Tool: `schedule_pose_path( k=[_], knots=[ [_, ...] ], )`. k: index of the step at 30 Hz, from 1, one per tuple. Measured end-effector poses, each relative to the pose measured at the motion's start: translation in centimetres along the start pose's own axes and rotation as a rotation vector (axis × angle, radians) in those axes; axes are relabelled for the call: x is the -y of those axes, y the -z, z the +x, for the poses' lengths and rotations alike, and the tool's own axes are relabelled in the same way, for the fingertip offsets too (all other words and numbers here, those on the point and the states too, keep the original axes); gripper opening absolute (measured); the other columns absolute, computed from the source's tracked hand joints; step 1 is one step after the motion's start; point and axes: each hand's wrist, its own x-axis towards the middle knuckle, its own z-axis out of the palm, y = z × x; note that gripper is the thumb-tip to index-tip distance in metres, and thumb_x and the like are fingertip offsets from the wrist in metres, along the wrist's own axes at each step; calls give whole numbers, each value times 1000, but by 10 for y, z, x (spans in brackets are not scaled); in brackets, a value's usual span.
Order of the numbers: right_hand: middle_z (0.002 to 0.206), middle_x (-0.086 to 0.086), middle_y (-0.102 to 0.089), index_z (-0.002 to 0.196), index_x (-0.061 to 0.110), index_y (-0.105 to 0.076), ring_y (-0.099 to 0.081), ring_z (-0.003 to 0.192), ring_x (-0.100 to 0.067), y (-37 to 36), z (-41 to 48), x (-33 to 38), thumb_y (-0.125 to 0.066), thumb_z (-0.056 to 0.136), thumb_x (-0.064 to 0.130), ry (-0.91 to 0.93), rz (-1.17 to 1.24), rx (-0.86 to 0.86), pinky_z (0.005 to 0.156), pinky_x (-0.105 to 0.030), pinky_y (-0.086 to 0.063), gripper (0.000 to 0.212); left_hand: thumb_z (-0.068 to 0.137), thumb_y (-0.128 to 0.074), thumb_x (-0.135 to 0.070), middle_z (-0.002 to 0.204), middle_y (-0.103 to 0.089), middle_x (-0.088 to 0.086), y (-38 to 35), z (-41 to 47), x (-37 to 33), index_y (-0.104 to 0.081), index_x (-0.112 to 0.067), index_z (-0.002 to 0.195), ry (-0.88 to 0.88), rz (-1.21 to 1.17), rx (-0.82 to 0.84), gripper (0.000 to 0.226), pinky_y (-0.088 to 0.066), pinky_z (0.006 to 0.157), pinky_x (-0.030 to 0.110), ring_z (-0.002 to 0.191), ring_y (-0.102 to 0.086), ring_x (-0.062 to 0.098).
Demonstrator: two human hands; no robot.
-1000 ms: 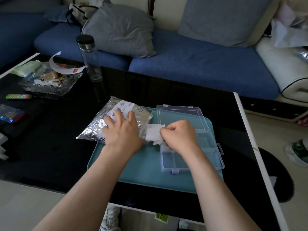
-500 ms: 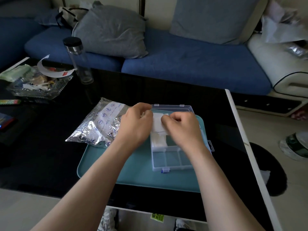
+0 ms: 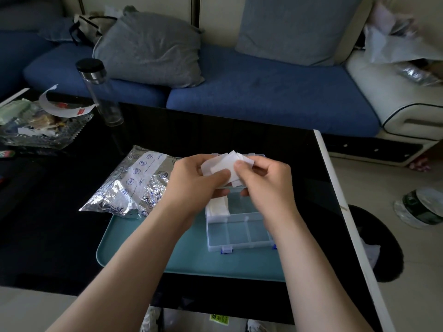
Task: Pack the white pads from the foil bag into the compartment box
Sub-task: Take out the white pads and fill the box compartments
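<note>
Holding a loose sheaf of white pads (image 3: 223, 165) in both hands above the open compartment box (image 3: 239, 232).

Our left hand (image 3: 195, 180) and right hand (image 3: 266, 184) each pinch the sheaf between thumb and fingers, so the pads hang in the air over the far half of the box, touching nothing else. A stack of pads (image 3: 218, 207) already lies in the box's far-left compartment. The box sits on a teal tray (image 3: 143, 248) on the black table (image 3: 48, 224), and the foil bag (image 3: 134, 185) lies just left of the box, partly on the tray. A clear bottle (image 3: 100, 92) stands well apart at far left.
</note>
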Motion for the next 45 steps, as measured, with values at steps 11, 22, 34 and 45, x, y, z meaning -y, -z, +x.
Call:
schedule_pose_path(
  k=[11,22,34,45],
  knots=[
    [76,13,-73,111,21,-79,-63,69,-1,0,7,5,-60,108,26,-73,169,-81,64,-26,-55,19,96,-69,2,106,-76,15,-7,6,-3,-71,-3,108,123,-357,-145,14,-64,77,29,90,-78,23],
    [73,1,-75,98,22,-80,-64,65,-5,-3,2,11,-77,97,22,91,100,-81,63,-23,-53,3,103,-58,2,109,-76,17,-9,2,-1,-70,0,120,23,-319,-32,21,-64,84,30,99,-77,21],
    [78,-1,-80,98,16,-79,-77,72,-11,-10,-1,20,-78,92,7,-39,204,-79,62,-21,-58,11,111,-40,-8,98,-80,14,-18,-7,-9,-73,-4,107,87,-531,-9,33,-62,87,39,88,-77,21],
    [78,2,-75,95,27,-70,-77,76,-19,-21,1,9,-79,90,22,55,13,-193,61,-37,-64,11,105,-59,-4,98,-77,13,-16,-7,-2,-70,1,120,-27,-348,64,20,-60,75,29,84,-73,25]
  ],
)
